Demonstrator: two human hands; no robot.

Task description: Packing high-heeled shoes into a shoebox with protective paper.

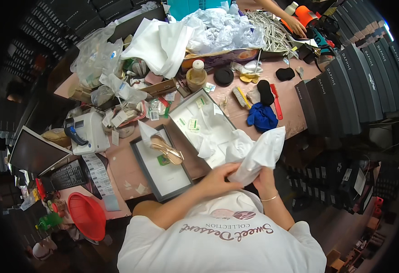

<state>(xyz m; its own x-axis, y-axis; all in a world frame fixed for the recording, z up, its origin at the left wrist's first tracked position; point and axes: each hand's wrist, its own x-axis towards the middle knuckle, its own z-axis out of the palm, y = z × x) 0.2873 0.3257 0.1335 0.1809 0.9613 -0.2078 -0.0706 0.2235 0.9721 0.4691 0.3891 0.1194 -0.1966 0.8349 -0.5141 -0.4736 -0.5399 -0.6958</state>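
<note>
Between my two hands, in front of my chest, is a bunched white sheet of tissue paper (265, 148). My left hand (220, 179) grips its lower left side, and my right hand (265, 181) closes on its lower right. Whether something is inside the paper is hidden. An open white box (181, 109) lies just beyond, with loose tissue and small green-and-white packets in it. To the left, a grey-rimmed tray or lid (174, 179) holds a gold strappy sandal (166, 150) with white paper at one end and a green packet beside it.
A blue cloth (263, 117), red brush (277, 102), yellow brush (241, 98) and black sponge (265, 93) lie right of the box. A jar (196, 78) stands behind. Stacked shoeboxes (340, 86) rise at right. Another person's hand (296, 26) reaches in at top right.
</note>
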